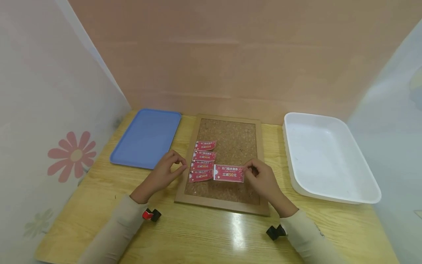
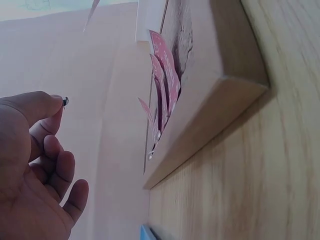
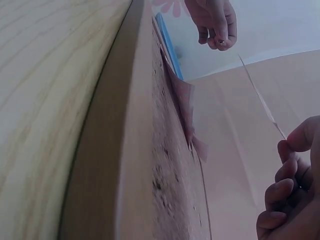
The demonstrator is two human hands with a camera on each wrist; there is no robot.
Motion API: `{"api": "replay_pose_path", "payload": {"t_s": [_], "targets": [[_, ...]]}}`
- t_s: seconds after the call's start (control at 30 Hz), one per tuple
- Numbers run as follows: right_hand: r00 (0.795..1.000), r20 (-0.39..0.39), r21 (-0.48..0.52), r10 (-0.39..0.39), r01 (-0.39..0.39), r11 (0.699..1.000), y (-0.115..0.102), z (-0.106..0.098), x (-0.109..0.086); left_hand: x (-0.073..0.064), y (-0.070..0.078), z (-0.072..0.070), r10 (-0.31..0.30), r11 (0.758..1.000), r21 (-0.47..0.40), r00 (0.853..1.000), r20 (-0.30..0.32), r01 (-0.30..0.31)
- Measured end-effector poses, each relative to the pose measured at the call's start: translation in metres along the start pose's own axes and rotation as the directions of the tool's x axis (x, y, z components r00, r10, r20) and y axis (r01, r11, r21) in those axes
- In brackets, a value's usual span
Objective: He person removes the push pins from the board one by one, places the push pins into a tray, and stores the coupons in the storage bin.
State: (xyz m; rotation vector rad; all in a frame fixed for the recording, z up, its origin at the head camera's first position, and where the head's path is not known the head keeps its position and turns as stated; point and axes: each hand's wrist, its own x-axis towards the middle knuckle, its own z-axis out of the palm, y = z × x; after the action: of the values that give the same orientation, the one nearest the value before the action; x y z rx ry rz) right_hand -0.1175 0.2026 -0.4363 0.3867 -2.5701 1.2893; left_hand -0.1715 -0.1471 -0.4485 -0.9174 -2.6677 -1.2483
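My right hand pinches a red-and-white paper coupon by its right end, held above the cork board. In the right wrist view that coupon is seen edge-on, apart from the board. Between thumb and forefinger, my left hand pinches a tiny dark thumbtack, left of the board. Several matching coupons hang in a column along the cork's left side, tacked at their left ends. Their free right ends curl up from the surface, as the left wrist view shows.
A wooden frame borders the cork board, which lies on the wood-grain table. At the back left lies a blue tray. To the right stands a deep white tray. Pale walls enclose the table at the sides.
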Motion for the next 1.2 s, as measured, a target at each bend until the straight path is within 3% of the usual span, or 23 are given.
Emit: {"api": "replay_pose_path", "payload": {"t_s": [0.37, 0.7, 1.2], "targets": [[0.999, -0.044, -0.102, -0.014, 0.009, 0.995, 0.008, -0.026, -0.001, 0.0, -0.006, -0.012, -0.021, 0.998, 0.053, 0.999, -0.025, 0.022], [0.999, -0.037, -0.193, 0.033, -0.04, 0.98, 0.01, -0.053, -0.003, -0.001, -0.009, -0.022, -0.049, 0.994, 0.097, 0.998, -0.04, 0.052], [0.995, -0.094, -0.244, 0.042, -0.064, 0.968, 0.011, -0.091, -0.008, -0.005, -0.024, -0.035, -0.05, 0.987, 0.147, 0.995, -0.09, 0.063]]}}
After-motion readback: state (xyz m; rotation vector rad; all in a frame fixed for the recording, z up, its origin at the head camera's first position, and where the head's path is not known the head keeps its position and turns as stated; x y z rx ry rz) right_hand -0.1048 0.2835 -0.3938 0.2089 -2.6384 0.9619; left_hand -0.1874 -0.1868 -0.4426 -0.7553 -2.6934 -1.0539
